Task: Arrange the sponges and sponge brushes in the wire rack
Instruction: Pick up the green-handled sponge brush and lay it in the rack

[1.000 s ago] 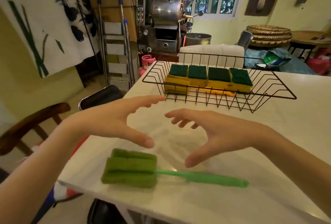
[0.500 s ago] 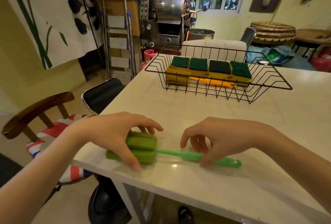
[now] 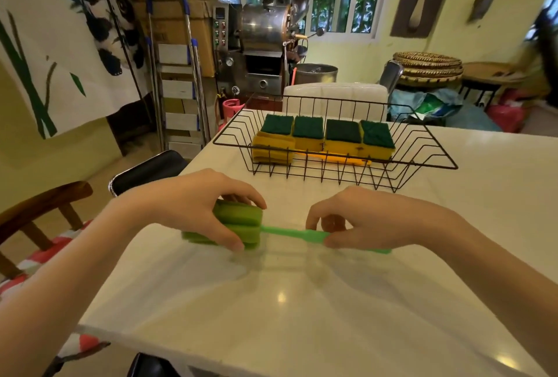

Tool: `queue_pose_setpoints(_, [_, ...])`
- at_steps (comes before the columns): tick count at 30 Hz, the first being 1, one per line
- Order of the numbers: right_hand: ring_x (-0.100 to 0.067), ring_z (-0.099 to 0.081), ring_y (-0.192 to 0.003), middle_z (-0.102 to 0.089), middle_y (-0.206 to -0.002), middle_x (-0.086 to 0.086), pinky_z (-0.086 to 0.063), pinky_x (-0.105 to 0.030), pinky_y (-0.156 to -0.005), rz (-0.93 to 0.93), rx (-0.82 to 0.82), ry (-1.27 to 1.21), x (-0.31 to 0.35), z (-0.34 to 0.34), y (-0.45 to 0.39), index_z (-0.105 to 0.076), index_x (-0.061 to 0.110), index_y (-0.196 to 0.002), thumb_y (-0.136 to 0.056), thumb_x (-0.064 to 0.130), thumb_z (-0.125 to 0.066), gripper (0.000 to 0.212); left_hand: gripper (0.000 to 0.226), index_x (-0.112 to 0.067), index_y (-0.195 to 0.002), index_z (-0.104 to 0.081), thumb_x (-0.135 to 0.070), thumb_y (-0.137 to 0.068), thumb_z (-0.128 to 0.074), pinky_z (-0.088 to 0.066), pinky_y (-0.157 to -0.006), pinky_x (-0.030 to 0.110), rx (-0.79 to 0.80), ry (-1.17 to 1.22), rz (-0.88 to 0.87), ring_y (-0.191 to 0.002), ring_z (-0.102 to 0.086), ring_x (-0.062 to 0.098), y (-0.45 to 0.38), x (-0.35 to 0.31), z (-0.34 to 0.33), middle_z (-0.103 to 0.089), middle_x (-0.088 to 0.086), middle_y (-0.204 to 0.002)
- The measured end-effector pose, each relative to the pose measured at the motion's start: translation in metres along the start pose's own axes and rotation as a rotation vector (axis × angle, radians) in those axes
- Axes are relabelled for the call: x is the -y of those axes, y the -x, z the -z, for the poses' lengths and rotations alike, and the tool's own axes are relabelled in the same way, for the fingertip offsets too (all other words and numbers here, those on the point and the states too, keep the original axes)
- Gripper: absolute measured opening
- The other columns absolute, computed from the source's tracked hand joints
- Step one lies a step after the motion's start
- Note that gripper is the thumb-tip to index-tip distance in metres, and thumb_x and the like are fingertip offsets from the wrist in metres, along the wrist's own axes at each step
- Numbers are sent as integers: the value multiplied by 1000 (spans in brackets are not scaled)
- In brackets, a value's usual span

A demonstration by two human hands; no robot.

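A green sponge brush is held just above the white table, with a shadow under it. My left hand grips its spongy head and my right hand pinches its thin green handle. Beyond it stands a black wire rack. Inside the rack several yellow sponges with dark green tops lie in a row. A yellow sponge brush lies in front of them, its sponge head at the left and its orange handle running right.
The table's near edge runs just below my forearms. A wooden chair with a striped cushion and a black chair back stand at the left. A white chair sits behind the rack. Farther back are a stepladder and a metal machine.
My hands came down from above the table and closed on the green sponge brush. It has since risen slightly off the table surface.
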State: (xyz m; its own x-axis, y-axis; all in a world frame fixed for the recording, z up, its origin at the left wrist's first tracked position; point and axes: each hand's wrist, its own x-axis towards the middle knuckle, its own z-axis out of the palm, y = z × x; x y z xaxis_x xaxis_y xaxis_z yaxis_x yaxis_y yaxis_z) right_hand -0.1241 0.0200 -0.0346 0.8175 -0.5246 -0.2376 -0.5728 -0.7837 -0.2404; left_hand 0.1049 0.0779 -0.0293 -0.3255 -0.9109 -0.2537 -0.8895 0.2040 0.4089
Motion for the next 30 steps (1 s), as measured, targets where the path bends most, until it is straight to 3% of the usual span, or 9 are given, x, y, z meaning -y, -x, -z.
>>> queue_pose_setpoints(3, [-7, -52, -76, -52, -80, 13, -46, -26, -69, -30, -86, 10, -13, 11, 1, -56, 27, -112, -88, 25, -53, 24, 52, -51, -110, -44, -42, -67, -72, -40, -75, 12, -82, -71, -40, -92, -47, -5, -16, -8, 15, -48, -30, -100])
queue_pose_setpoints(8, [-19, -60, -85, -64, -91, 0, -51, -36, -74, -74, -206, -75, -36, 23, 2, -59, 24, -104, -88, 25, -53, 18, 54, -48, -114, -45, -42, -68, -71, -42, -77, 14, -158, -127, -110, -95, -46, 0, -43, -18, 38, -46, -25, -103])
queue_pose_setpoints(13, [-11, -61, -84, -64, -94, 7, -52, -26, -74, -99, -329, -87, -51, 27, 1, -60, 26, -109, -88, 27, -53, 21, 52, -42, -116, -47, -33, -70, -71, -40, -71, 11, -223, -172, -161, -90, -47, 1, -66, -29, 58, -46, -24, -102])
queue_pose_setpoints(16, [-7, -66, -76, -65, -84, 12, -53, -20, -69, -123, -434, -275, -63, 35, 5, -64, 26, -103, -86, 21, -58, 19, 69, -41, -125, -36, -28, -68, -73, -38, -85, 15, -513, -84, -255, -108, -44, 4, -73, -34, 68, -44, -13, -125])
queue_pose_setpoints(18, [-6, -68, -71, -68, -79, 8, -54, -18, -59, -123, -535, -579, -68, 42, 9, -65, 22, -92, -84, 13, -59, 13, 84, -42, -131, -22, -30, -66, -74, -35, -97, 26, -805, 121, -322, -120, -38, 7, -79, -41, 70, -33, -5, -141])
queue_pose_setpoints(20, [-8, -70, -68, -70, -79, 1, -56, -20, -55, -106, -653, -920, -70, 47, 11, -63, 18, -90, -84, 8, -58, 12, 85, -44, -133, -15, -36, -67, -69, -35, -97, 28, -897, 395, -330, -123, -37, 6, -86, -50, 67, -29, -5, -146])
queue_pose_setpoints(26, [-18, -72, -73, -74, -73, -2, -60, -29, -61, -2, -890, -1427, -65, 41, 1, -62, 10, -90, -81, 5, -58, 12, 48, -16, -131, -40, -31, -86, -50, -47, -94, 34, -256, 974, -137, -109, -58, 20, -122, -67, 42, -59, 5, -122])
queue_pose_setpoints(28, [-18, -72, -75, -75, -75, -4, -60, -29, -65, 31, -942, -1503, -63, 37, -4, -62, 9, -90, -77, 5, -60, 13, 39, -9, -120, -54, -29, -88, -45, -52, -87, 32, -113, 993, -99, -96, -66, 21, -127, -68, 38, -71, 5, -102])
queue_pose_setpoints(30, [-21, -73, -77, -75, -77, -5, -60, -28, -66, 29, -983, -1520, -64, 33, -8, -62, 8, -90, -77, 5, -61, 14, 39, -8, -112, -60, -30, -83, -49, -54, -87, 33, -34, 942, -157, -96, -68, 24, -128, -63, 36, -72, 10, -103])
